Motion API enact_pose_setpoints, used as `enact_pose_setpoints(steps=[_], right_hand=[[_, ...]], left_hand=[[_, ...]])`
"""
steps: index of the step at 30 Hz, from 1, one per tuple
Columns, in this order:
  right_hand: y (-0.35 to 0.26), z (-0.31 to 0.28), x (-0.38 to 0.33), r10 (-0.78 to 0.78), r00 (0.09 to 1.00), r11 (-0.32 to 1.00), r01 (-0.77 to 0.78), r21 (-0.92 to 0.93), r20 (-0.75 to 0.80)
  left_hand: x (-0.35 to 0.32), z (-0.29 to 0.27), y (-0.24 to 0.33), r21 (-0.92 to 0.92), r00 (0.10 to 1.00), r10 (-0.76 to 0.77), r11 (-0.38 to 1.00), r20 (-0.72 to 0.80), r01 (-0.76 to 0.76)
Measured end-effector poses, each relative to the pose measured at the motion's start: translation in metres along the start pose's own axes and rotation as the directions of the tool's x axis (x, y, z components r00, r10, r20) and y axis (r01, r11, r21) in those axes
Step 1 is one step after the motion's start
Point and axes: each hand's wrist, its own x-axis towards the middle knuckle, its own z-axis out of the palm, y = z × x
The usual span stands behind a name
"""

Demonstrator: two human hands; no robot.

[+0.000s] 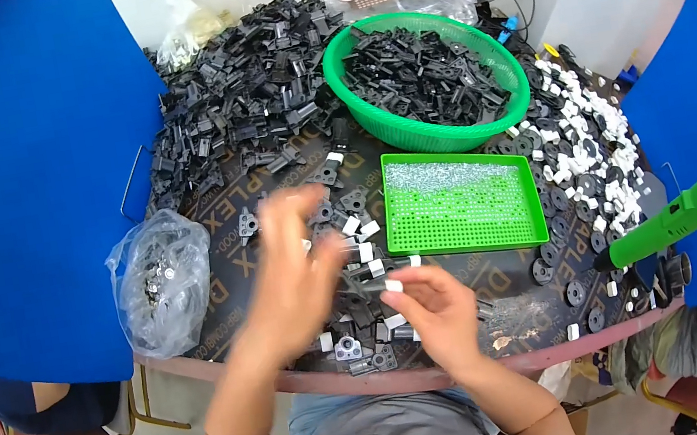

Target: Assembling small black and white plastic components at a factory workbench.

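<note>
My right hand (437, 306) pinches a small white block (393, 285) between thumb and fingertips, just above the near part of the table. A greyish part seems to adjoin the block's left side, but its shape is unclear. My left hand (288, 269) is smeared by motion over the parts left of it, so I cannot make out whether it holds anything. Around and beneath both hands lie black and grey plastic fittings with white blocks on some of them. Near the table's front edge, one grey fitting (347, 348) shows a round hole.
A shallow green tray (464, 244) holds small silvery pieces. Behind it stands a green basket (409, 139) of black parts, beside a black heap (251, 77). White pieces (595, 121) and black discs (575, 294) cover the right side. A green power screwdriver (664, 227) and plastic bag (163, 294) flank me.
</note>
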Motion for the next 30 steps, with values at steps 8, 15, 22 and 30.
enact_pose_setpoints(steps=[8,15,22,30], right_hand=[[-0.002,-0.004,-0.015,-0.639,0.758,0.552,0.572,-0.607,0.133],[-0.001,-0.083,-0.056,-0.68,0.709,0.554,0.331,-0.764,-0.186],[-0.022,-0.152,-0.089,-0.573,0.67,0.575,-0.08,-0.814,-0.471],[-0.007,-0.106,-0.041,-0.602,0.796,0.271,0.277,-0.922,0.062]], left_hand=[[0.111,0.018,-0.136,0.641,0.988,-0.123,0.767,0.091,0.036],[0.116,0.019,-0.143,0.573,0.997,0.072,0.818,-0.028,-0.043],[0.056,-0.029,-0.092,-0.648,0.894,-0.44,0.705,-0.079,0.289],[-0.036,0.039,0.013,-0.843,0.766,-0.352,-0.203,0.537,0.498]])
